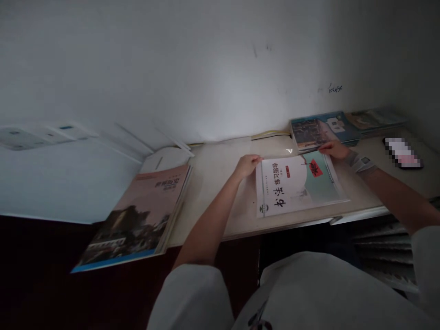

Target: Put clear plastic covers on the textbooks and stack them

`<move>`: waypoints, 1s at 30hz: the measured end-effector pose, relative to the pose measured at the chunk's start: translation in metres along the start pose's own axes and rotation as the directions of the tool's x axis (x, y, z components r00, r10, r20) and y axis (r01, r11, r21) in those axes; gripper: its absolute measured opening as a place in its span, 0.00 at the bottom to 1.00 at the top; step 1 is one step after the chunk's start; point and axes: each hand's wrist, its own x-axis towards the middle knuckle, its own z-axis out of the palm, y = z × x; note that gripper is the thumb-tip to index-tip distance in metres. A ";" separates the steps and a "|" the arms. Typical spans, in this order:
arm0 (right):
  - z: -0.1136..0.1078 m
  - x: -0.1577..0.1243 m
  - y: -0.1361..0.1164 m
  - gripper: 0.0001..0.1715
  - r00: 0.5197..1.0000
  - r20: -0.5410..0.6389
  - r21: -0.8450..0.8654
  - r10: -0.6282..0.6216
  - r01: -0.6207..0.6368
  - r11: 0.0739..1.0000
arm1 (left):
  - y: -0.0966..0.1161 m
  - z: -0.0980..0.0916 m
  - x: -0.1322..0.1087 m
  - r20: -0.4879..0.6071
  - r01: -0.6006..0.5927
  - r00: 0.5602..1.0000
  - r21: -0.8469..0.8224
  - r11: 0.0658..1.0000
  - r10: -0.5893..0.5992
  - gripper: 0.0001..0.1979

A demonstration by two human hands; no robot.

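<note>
A calligraphy workbook (292, 185) with a white and pale green cover lies sideways near the front of the desk, its large title turned on its side. My left hand (248, 166) pinches its far left corner between thumb and fingers. At the far right corner, my right hand (335, 150) grips the edge of the same workbook, with a watch-like band on that wrist. Just behind the right hand sits a stack of blue-covered books (321, 130) against the wall, partly touching the hand's outline in view.
The desk (213, 183) runs along a white wall. A pile of pink-covered books (137, 211) overhangs its left front edge. A phone (403, 152) lies at the right, near more books (376, 119). A thin cable (271, 134) follows the wall.
</note>
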 end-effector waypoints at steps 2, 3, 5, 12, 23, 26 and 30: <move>-0.004 -0.005 -0.004 0.14 0.995 -0.089 -0.055 -0.039 0.034 0.998 | 0.002 -0.006 -0.002 -0.107 -0.056 0.992 0.052 0.997 0.062 0.13; -0.006 -0.011 -0.006 0.13 0.987 -0.139 -0.082 -0.075 0.064 0.995 | 0.004 -0.009 -0.006 -0.167 -0.087 0.981 0.078 0.993 0.099 0.12; -0.010 -0.028 -0.011 0.13 0.949 -0.233 -0.164 -0.212 0.176 0.971 | 0.009 -0.014 -0.019 -0.278 -0.157 0.942 0.128 0.979 0.188 0.11; 0.002 -0.132 -0.012 0.12 0.701 -0.074 -0.628 -0.710 0.520 0.579 | 0.012 0.017 -0.125 -0.232 -0.415 0.776 0.513 0.752 0.587 0.10; 0.033 -0.169 -0.002 0.10 0.815 -0.072 -0.363 -0.575 0.516 0.776 | 0.003 0.063 -0.168 -0.195 -0.326 0.844 0.553 0.767 0.499 0.11; 0.035 -0.167 -0.004 0.10 0.856 -0.127 -0.250 -0.502 0.462 0.851 | 0.007 0.064 -0.169 -0.235 -0.265 0.870 0.517 0.814 0.432 0.13; 0.039 -0.161 -0.010 0.14 0.910 -0.144 -0.247 -0.389 0.347 0.905 | 0.011 0.071 -0.166 -0.313 -0.179 0.892 0.416 0.892 0.325 0.13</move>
